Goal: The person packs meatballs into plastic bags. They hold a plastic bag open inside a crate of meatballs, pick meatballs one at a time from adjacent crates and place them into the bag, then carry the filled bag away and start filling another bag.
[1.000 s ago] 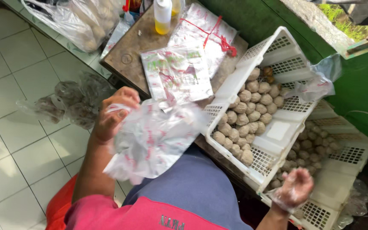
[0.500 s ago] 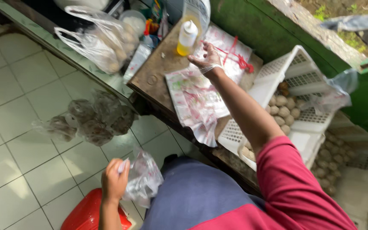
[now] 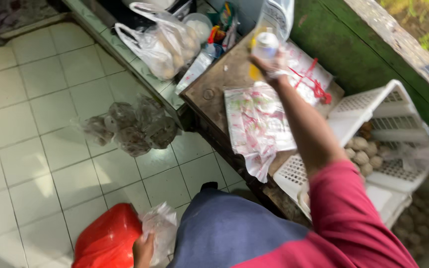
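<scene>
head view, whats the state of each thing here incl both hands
right hand: gripping the small squeeze bottle with yellow liquid
small squeeze bottle: upright, over the brown wooden table
left hand: closed on the crumpled clear plastic bag
white plastic basket: tilted, holding round brown balls
clear bags on the floor: filled

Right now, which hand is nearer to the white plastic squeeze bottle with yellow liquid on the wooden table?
Right. The right hand reaches across the wooden table and touches the white plastic squeeze bottle. The left hand is low by the lap, holding a clear plastic bag, far from the bottle.
</scene>
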